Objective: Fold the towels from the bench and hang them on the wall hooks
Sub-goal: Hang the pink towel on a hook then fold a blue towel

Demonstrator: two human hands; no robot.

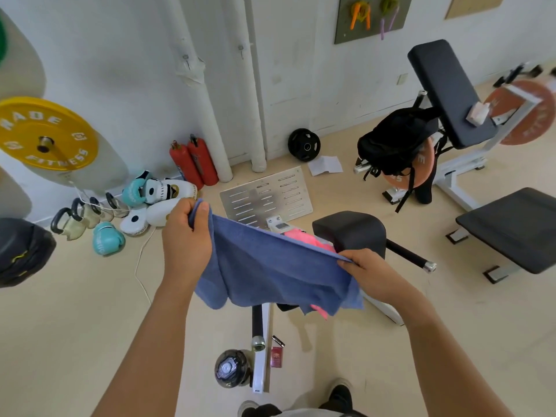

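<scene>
My left hand (186, 236) and right hand (371, 273) pinch the blue towel's (270, 266) top corners; folding is just starting. Next, I judge, bring corners together.

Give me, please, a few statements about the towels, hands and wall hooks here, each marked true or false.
1. Both hands hold the blue towel: the left hand at one corner, the right hand at another. True.
2. A pink towel lies behind the blue one. True.
3. The blue towel hangs on a wall hook. False: it is in the hands; the hooks are bare.
4. The blue towel is folded into a small square. False: it is spread open and sags.
5. Two red extinguishers stand by the wall. True.
</scene>
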